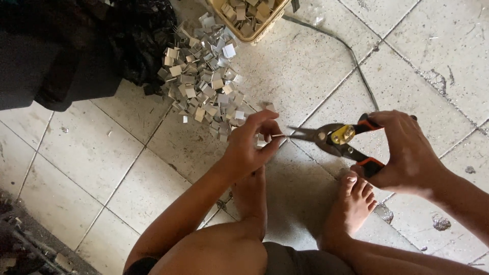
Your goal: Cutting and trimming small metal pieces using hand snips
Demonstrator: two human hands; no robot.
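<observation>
Head view: a thin metal strip (278, 136) was pinched in the left hand (250, 145) and fed to the snips (333, 138), gripped by the right hand (407, 153). Beyond the snips, a big pile of cut pieces (204, 84) was heaped; basket (252, 34) partly filled.

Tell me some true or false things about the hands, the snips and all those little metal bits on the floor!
1. The right hand holds snips with orange handles. True.
2. The left hand is empty and flat on the floor. False: its fingers pinch a small metal piece at the tip of the snips.
3. A pile of small metal pieces lies on the tiled floor. True.
4. The basket at the top has nothing in it. False: it holds more small metal pieces.
5. The person wears shoes. False: a bare foot shows under the snips.
</observation>
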